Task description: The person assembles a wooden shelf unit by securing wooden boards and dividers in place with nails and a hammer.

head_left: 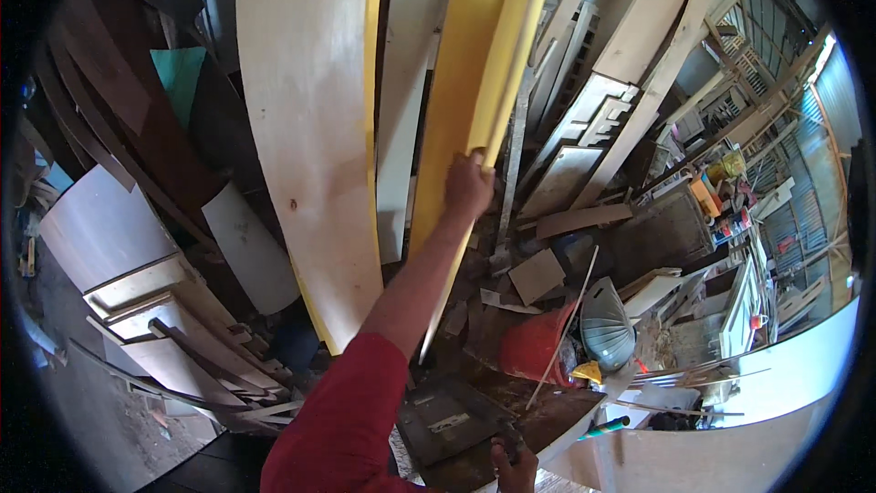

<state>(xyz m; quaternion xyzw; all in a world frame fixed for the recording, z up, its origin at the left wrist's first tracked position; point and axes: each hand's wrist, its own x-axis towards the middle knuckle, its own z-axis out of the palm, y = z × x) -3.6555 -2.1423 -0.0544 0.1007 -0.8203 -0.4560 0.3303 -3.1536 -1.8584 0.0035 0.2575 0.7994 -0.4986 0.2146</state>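
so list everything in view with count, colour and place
Yellow board: at least one, yellow, upper centre
Wide board: one, pale with yellow edge, left of centre
Leaning boards: several, pale, upper right
Leaning panels: several, brown, upper left
Teal piece: one, teal, upper left
Board stack: several, pale and brown, lower left
Bucket: one, red, lower right of centre
Ribbed dome: one, grey, beside bucket
Stick: one, pale, across bucket
Flat panel: one, dark, bottom centre
Tube: one, green, lower right
Clutter: uncountable, mixed, right
Sleeve: one, red, bottom
Left hand: one, bare, gripping yellow board
Right hand: one, bare, bottom
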